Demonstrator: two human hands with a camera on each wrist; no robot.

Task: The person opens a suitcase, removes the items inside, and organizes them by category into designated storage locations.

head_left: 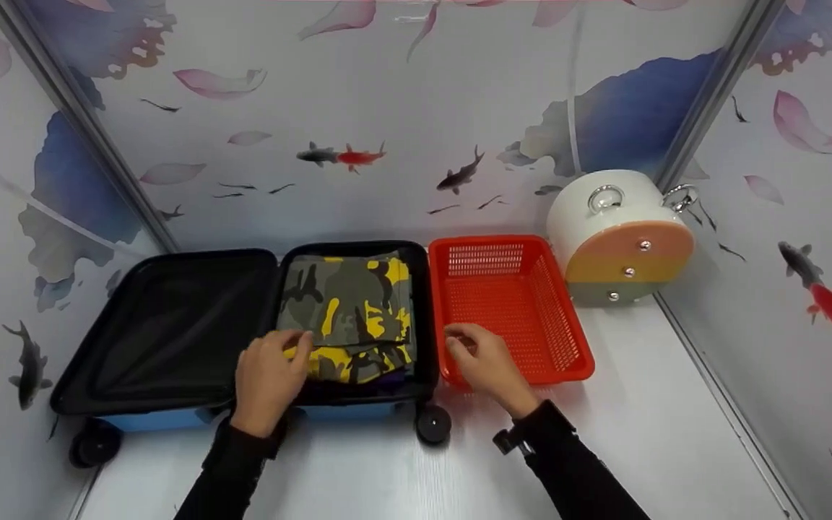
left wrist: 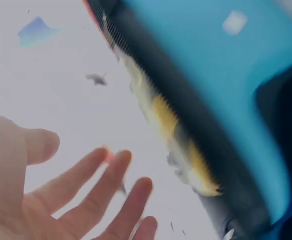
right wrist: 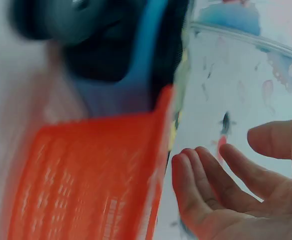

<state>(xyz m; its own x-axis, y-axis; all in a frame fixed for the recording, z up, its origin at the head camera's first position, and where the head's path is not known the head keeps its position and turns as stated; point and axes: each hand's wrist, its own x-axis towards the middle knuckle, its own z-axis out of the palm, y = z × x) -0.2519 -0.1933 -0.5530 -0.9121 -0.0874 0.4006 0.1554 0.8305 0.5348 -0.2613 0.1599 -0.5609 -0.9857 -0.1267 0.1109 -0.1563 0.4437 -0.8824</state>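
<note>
Folded camouflage clothing (head_left: pixel 347 303) in grey, black and yellow lies stacked in the right half of a spread suitcase (head_left: pixel 185 325) with black lining and a blue shell. My left hand (head_left: pixel 269 375) hovers over the suitcase's middle, close to the near left corner of the clothing. In the left wrist view its fingers (left wrist: pixel 93 197) are spread and relaxed, holding nothing. My right hand (head_left: pixel 487 365) hangs over the near left rim of a red plastic basket (head_left: pixel 510 303). The right wrist view shows that hand's fingers (right wrist: pixel 206 175) loosely bent, with nothing between them.
A white round-topped cabinet (head_left: pixel 618 231) with coloured drawers stands behind and right of the basket. Black suitcase wheels (head_left: pixel 432 425) stick out toward me at the front. Printed wall panels (head_left: pixel 387 108) enclose the white table (head_left: pixel 401 477) at the back and sides.
</note>
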